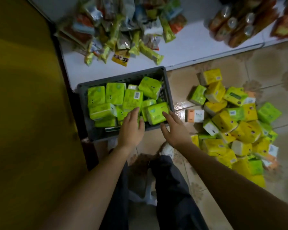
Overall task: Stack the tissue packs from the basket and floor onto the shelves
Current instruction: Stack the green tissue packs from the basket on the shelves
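Green tissue packs point(114, 97) lie loose in the grey basket point(123, 76), I tell my spotter, and a bigger pile point(231, 123) of green and yellow ones sits on the floor just to its right.

"And the hands?"

"They're apart with the fingers straight, and neither grips anything. The left hand point(131, 128) hovers over the near packs. The right hand point(173, 130) has its fingertips against the near-right pack point(156, 113), which lies tilted by the basket wall."

"What worries you?"

"The wrapping looks like slick film over soft tissue. If I pinch that tilted pack from one side, I think it will squirt out or tip over the rim into the pile. If I take several at once, the middle ones may slide free on the way up. The light is poor too, so I could misjudge an edge."

"How's the footing?"

"The tiled floor point(239, 67) is patterned and glossy, with a bright sheen beside the basket. I can't tell whether that is wet. The pile crowds my right side, so a careless step would crush packs."

"And the room?"

"I see a low white shelf board point(198, 47) at the top with snack packets point(123, 30) and bottles point(231, 25) on it, and a yellow panel point(23, 97) on the left."
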`<action>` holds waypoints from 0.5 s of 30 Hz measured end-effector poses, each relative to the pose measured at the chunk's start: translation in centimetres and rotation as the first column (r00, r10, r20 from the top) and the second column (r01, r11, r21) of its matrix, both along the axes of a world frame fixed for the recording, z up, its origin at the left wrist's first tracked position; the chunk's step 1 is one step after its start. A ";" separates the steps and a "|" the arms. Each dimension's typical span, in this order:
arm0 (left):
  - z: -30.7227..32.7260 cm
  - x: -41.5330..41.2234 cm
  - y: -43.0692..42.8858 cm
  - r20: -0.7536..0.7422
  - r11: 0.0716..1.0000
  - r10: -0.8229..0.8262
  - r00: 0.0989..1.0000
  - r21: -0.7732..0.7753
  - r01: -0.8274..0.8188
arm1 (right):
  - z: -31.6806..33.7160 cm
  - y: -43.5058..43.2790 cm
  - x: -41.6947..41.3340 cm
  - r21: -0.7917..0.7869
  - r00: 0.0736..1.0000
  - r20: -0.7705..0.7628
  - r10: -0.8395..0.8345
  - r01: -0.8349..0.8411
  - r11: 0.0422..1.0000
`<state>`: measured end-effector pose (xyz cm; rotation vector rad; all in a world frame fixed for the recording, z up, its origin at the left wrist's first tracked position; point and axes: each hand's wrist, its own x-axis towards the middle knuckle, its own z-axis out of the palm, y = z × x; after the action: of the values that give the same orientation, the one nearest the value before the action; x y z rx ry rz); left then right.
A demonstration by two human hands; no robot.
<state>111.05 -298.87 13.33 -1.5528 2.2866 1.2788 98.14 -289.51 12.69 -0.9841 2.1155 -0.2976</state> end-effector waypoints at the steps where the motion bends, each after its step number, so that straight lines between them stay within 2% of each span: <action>1: -2.3 -0.5 0.4 0.003 0.999 -0.007 1.000 0.032 0.007 | -2.1 0.0 -0.3 0.018 0.999 0.023 -0.025 0.025 1.000; 8: -14.4 -4.1 0.9 0.036 0.975 -0.021 0.999 0.221 0.013 | -14.2 -2.1 -2.1 0.085 0.983 0.084 -0.162 0.155 0.984; 15: -20.6 -5.8 1.2 0.113 0.934 -0.145 0.983 0.342 0.098 | -19.2 -2.6 -1.5 0.136 0.971 0.110 -0.212 0.196 0.971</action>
<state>105.22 -297.68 -7.24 -1.3163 1.9248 1.3928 96.62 -292.07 -6.53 -0.6593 2.0968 -0.3159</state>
